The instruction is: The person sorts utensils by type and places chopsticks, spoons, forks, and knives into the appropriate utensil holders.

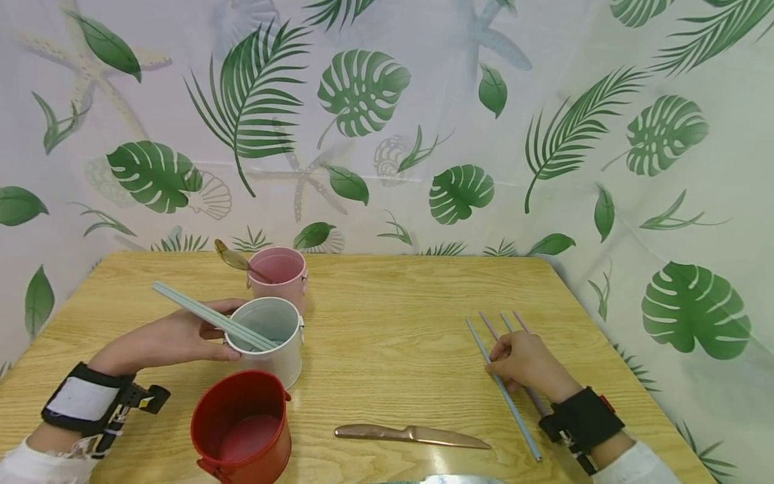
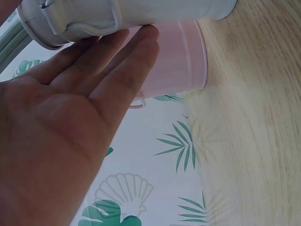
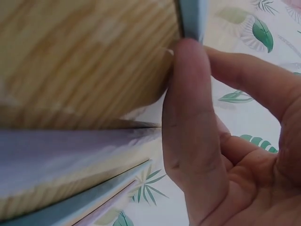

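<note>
My left hand (image 1: 172,339) holds the white bucket (image 1: 285,363) from its left side, with the thumb at the front rim and fingers behind. In the left wrist view, those fingers touch the wall of the bucket (image 2: 150,10). Pale green chopsticks (image 1: 199,309) lean out of it to the left. On the right, my right hand (image 1: 532,363) pinches a blue chopstick (image 1: 514,409) between thumb and finger, seen closely in the right wrist view. Beside it lie a purple chopstick (image 1: 488,324), a second blue one (image 1: 506,323) and another purple one (image 1: 521,321), partly hidden under the hand.
Behind the white bucket stands a pink bucket (image 1: 290,292) with a gold spoon (image 1: 232,257) in it. A red bucket (image 1: 275,447) is in front. A copper-coloured knife (image 1: 411,434) lies on the wooden table (image 1: 387,323). Something shiny (image 1: 462,479) shows at the bottom edge.
</note>
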### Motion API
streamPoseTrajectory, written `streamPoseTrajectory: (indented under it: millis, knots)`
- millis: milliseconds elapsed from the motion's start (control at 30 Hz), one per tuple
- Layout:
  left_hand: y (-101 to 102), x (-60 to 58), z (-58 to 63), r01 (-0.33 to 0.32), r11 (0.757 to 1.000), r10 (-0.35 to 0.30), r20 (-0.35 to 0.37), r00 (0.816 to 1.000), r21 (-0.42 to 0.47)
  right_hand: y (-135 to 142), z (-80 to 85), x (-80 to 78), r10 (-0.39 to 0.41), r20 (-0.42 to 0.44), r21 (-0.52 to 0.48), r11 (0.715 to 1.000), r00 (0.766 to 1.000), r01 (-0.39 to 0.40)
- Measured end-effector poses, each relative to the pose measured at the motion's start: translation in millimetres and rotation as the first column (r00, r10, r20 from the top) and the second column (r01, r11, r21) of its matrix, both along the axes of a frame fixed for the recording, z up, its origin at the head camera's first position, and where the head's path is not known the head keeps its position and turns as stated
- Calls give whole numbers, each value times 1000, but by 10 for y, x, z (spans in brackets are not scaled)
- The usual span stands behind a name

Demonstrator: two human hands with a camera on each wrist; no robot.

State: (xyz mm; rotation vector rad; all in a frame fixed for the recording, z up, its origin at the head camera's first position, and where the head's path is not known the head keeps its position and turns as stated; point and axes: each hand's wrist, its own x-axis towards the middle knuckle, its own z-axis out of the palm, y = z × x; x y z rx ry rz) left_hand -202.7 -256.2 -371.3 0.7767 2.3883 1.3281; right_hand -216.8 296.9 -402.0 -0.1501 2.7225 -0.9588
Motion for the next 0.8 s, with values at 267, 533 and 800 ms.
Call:
streamPoseTrajectory:
  millis: [267, 533, 800]
  knots:
    - [-2, -5, -8, 0, 1000, 0, -1, 1000, -8, -1, -26, -22, 8, 17, -22, 1000, 1000, -7]
    - [5, 3, 8, -5, 1000, 5, 13, 1000, -3, -12, -6, -30, 25, 25, -46, 999, 999, -24]
    - [5, 2, 12, -6, 1000, 6, 17, 1000, -1, -38, 3, -27, 23, 35, -51, 998, 999, -21]
